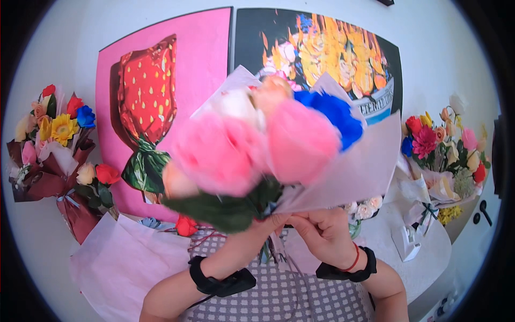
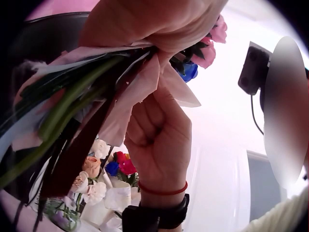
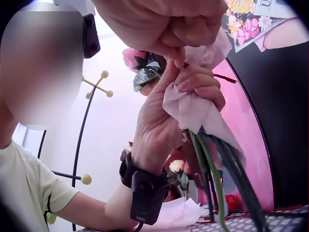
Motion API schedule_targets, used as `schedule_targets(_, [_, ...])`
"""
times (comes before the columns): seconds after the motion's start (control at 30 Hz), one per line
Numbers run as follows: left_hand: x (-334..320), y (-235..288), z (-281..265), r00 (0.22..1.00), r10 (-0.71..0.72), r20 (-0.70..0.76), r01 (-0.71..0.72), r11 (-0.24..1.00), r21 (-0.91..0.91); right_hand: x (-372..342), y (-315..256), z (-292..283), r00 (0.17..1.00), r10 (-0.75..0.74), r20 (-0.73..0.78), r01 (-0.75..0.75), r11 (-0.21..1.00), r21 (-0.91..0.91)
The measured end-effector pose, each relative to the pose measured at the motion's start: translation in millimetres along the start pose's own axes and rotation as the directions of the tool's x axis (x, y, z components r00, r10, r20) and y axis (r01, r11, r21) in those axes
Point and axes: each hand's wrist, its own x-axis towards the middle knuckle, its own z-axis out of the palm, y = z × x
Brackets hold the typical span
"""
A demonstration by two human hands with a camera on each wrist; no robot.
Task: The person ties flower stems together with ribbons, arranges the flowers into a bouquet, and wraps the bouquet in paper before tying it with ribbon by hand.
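Observation:
A bouquet (image 1: 303,142) of pink, white, peach and blue roses stands upright in front of me, blurred in the head view. Pale pink wrapping paper (image 1: 354,172) fans out behind the blooms and gathers round the green stems (image 3: 207,164). My left hand (image 3: 161,113) grips this gathered neck. Right against its thumb, my right hand (image 1: 328,236) has curled fingers and pinches at the neck, where a bit of brown shows by the fingertips. A brown ribbon (image 2: 79,157) hangs down along the stems. The blooms partly hide the left hand in the head view.
Finished-looking bouquets stand left (image 1: 56,145) and right (image 1: 448,145). Spread pink paper (image 1: 131,263) lies at the left, near a loose red rose (image 1: 186,225). A white box (image 1: 406,242) stands on the right part of the table (image 1: 429,263). Two pictures lean behind.

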Motion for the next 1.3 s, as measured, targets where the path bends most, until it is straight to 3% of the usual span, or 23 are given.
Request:
schedule_targets(0.03, [0.5,-0.7,-1.5,1.0,-0.002,-0.014,0.004,0.989,0.147,3.1,1.8,-0.4,0.998,-0.053,0.024,0.05,0.994,0.094])
schedule_targets(0.13, [1.0,-1.5,-2.5,0.997,0.081,-0.013,-0.077,0.977,0.199,-8.7,11.0,5.4,0.992,-0.057,-0.114,0.074,0.987,0.144])
schedule_targets(0.17, [8.1,1.0,8.0,0.994,0.11,-0.009,-0.105,0.969,0.224,-10.0,16.4,3.7,0.978,-0.193,-0.079,0.19,0.981,-0.046])
schedule_targets(0.2, [2.9,-1.8,-0.5,0.991,0.136,-0.003,-0.131,0.96,0.249,-10.3,17.1,2.7,0.975,-0.203,-0.089,0.199,0.979,-0.052])
schedule_targets(0.43, [-2.4,-10.4,-5.3,0.961,0.273,0.035,-0.262,0.872,0.413,-16.0,25.1,3.7,0.997,-0.054,0.047,0.054,0.998,-0.007])
schedule_targets(0.53, [-5.3,-15.5,-8.0,0.948,0.313,0.06,-0.303,0.83,0.468,-27.8,53.1,5.0,0.994,-0.014,0.112,-0.016,0.965,0.26])
schedule_targets(0.57, [-5.9,-17.2,-7.7,0.944,0.323,0.067,-0.314,0.816,0.485,-25.6,51.0,4.3,0.994,-0.052,0.099,0.05,0.999,0.02])
schedule_targets(0.6, [-3.9,-16.4,-6.3,0.94,0.334,0.075,-0.324,0.801,0.503,-24.7,49.5,3.7,0.994,-0.049,0.093,0.047,0.999,0.021])
schedule_targets(0.67, [-4.9,-17.9,-8.8,0.93,0.356,0.091,-0.347,0.769,0.537,-23.0,45.4,2.2,0.97,-0.034,0.243,0.055,0.995,-0.084])
schedule_targets(0.8, [0.4,-18.2,-4.8,0.909,0.399,0.121,-0.388,0.703,0.596,-14.0,25.3,0.1,0.985,-0.102,0.137,0.098,0.995,0.033])
schedule_targets(0.83, [-2.2,-21.1,-6.4,0.905,0.407,0.125,-0.394,0.687,0.61,-7.8,16.5,1.9,0.984,-0.174,-0.034,0.174,0.985,-0.012])
schedule_targets(0.87, [-4.0,-23.3,-7.6,0.901,0.415,0.128,-0.398,0.671,0.625,-6.1,15.0,2.5,0.985,-0.169,-0.034,0.169,0.986,-0.009])
schedule_targets(0.93, [-0.6,-22.4,-3.9,0.893,0.429,0.134,-0.405,0.638,0.655,-5.6,14.0,4.5,0.998,-0.061,-0.026,0.063,0.995,0.076])
schedule_targets(0.97, [10.7,-14.8,4.2,0.888,0.438,0.139,-0.411,0.62,0.669,-7.2,13.5,5.9,0.993,0.114,0.017,-0.116,0.983,0.145])
schedule_targets(1.0, [11.3,-15.6,6.0,0.882,0.448,0.147,-0.418,0.6,0.682,-6.4,11.1,7.7,0.993,0.117,0.015,-0.118,0.982,0.146])
schedule_targets(1.07, [1.6,-23.7,-4.4,0.867,0.47,0.164,-0.437,0.56,0.704,-2.4,5.9,11.2,0.968,-0.126,-0.215,0.144,0.987,0.071])
schedule_targets(1.1, [5.0,-21.5,-4.2,0.86,0.481,0.171,-0.444,0.539,0.715,-4.1,8.9,12.1,0.968,-0.125,-0.216,0.143,0.987,0.07])
schedule_targets(1.2, [-3.0,-30.2,-7.8,0.838,0.512,0.188,-0.458,0.476,0.751,-8.9,17.6,12.9,0.993,-0.049,-0.111,0.06,0.994,0.094])
schedule_targets(1.27, [-9.5,-35.9,-14.3,0.823,0.531,0.2,-0.466,0.431,0.773,-6.0,16.9,4.3,0.999,-0.038,0.021,0.038,0.999,-0.012])
schedule_targets(1.3, [-12.0,-42.7,-22.2,0.864,0.454,0.216,-0.415,0.402,0.816,-3.2,19.6,-1.8,0.997,-0.063,0.043,0.062,0.998,0.022])
